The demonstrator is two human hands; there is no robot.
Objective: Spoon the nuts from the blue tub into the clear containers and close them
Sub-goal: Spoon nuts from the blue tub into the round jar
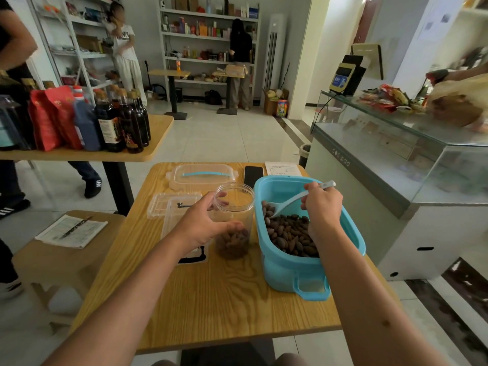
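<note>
A: What are the containers made of?

B: The clear jar (233, 220) is a round cylinder of see-through plastic, open at the top, upright on the wood-grain table (211, 299). A layer of brown nuts fills its bottom. Just right of it, nearly touching, stands the blue tub (295, 273), a smooth rounded-rectangle plastic bin with a loop latch at its near end.

A: And the nuts (290, 233) in the tub?

B: Dark brown, oval, slightly glossy, heaped in the tub's near half.

A: How are the hands set?

B: The left hand (203, 223) reaches in from the left, its fingers (220, 200) curled round the jar's far side near the rim and the thumb wrapped across the near side. The right hand (320, 204) hangs over the tub, wrist bent down, its fingers pinching the handle of a pale plastic spoon (285, 204) whose bowl dips into the nuts at the tub's left wall.

A: Anything else on the table?

B: 2 clear lids, one with a blue strip (202, 175), one flat (171, 204), plus a black phone (253, 175).
</note>
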